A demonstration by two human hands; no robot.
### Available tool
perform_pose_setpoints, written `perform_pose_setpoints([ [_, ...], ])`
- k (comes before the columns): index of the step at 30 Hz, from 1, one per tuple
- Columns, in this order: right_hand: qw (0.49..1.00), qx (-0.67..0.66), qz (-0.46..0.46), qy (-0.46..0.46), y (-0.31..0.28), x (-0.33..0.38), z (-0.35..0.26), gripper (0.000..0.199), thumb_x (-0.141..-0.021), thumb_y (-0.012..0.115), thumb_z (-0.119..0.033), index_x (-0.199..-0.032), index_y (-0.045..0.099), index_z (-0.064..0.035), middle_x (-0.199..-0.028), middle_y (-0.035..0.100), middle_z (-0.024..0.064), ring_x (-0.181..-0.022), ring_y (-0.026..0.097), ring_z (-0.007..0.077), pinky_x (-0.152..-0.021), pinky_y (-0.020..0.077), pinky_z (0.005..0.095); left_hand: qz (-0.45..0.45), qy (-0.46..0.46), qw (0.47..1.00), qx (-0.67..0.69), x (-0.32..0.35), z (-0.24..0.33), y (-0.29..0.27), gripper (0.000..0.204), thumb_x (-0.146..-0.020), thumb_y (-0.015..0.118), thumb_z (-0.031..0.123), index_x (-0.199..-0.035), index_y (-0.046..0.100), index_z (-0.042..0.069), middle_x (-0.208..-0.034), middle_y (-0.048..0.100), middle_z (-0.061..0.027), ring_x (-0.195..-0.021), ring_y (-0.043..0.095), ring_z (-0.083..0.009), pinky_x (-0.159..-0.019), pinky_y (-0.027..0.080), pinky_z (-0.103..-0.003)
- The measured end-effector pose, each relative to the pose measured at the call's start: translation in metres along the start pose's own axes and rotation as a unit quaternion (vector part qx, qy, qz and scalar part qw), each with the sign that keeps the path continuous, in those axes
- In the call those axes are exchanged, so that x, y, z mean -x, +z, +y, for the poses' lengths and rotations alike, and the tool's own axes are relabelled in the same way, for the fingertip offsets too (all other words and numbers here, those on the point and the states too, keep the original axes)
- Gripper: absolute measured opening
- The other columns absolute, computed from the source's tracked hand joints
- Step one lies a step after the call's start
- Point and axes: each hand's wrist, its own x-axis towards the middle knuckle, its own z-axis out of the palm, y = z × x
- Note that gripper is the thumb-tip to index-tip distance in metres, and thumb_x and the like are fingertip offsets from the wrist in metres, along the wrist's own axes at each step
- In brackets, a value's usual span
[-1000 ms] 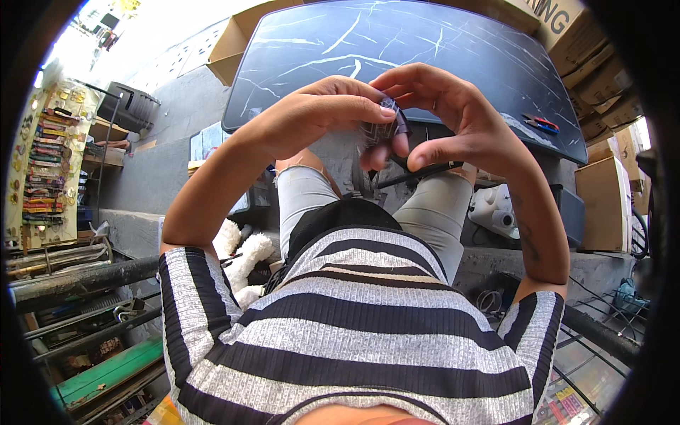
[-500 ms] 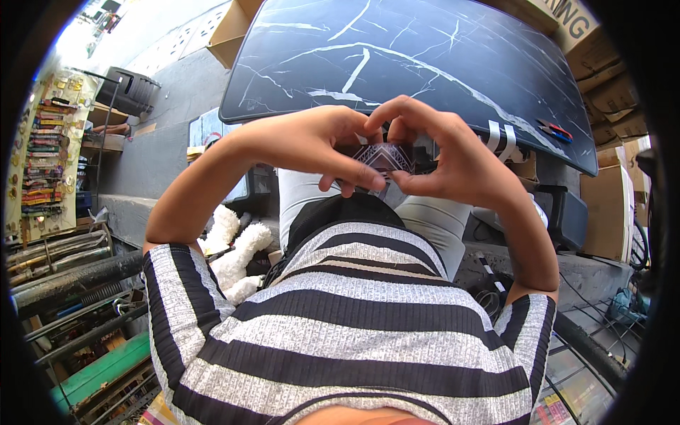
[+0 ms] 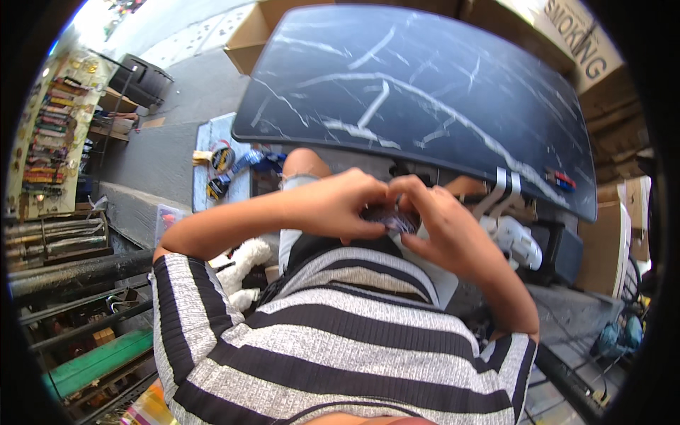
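In front of my lap, close to my waist, I hold a small dark piece with a pale geometric pattern (image 3: 398,222). Its kind cannot be made out, since fingers cover much of it and the picture is smeared. My left hand (image 3: 347,207) grips it from the left, thumb on the near side. From the right, my right hand (image 3: 440,225) curls over it with bent index finger and thumb. The fingertips of both hands nearly meet above it. Beyond my hands lies the black table (image 3: 425,117) with white marble-like veins.
White strips (image 3: 506,185) hang over the table's near edge, beside a small red-and-blue tool (image 3: 561,180). A pale blue stool (image 3: 242,185) with tape rolls and straps stands left. Cardboard boxes (image 3: 244,39) sit behind; a fluffy white thing (image 3: 249,261) lies by my left side.
Both hands are lower in the picture, and the table and surroundings have shifted down too. The patterned piece has tilted and shows less of its face. Both hands still hold it.
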Motion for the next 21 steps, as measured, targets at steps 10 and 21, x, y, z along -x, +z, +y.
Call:
perform_pose_setpoints([
  [10, 0.998, 0.027, -0.055, 0.007, -0.005, 0.001, -0.005, 0.06, -0.081, 0.072, -0.007, -0.133, 0.043, -0.009, -0.104, 0.067, 0.0139, -0.101, 0.066, 0.0285, -0.089, 0.0433, 0.04, -0.134, -0.02, 0.986, 0.102, -0.01, -0.014, -0.003, 0.039, -0.092, 0.072, 0.03, -0.107, 0.06, -0.004, -0.084, 0.068, -0.0093, -0.071, 0.071, -0.0148, -0.057, 0.056, -0.025],
  [21, 0.989, -0.069, -0.125, 0.05, -0.023, -0.005, -0.007, 0.064, -0.083, 0.076, -0.011, -0.136, 0.041, -0.0114, -0.103, 0.067, 0.0136, -0.099, 0.064, 0.0266, -0.092, 0.0438, 0.0402, -0.31, -0.073, 0.91, 0.265, -0.023, -0.026, -0.011, 0.039, -0.106, 0.05, 0.035, -0.107, 0.061, -0.002, -0.094, 0.065, -0.0049, -0.08, 0.068, -0.0102, -0.069, 0.058, -0.025],
])
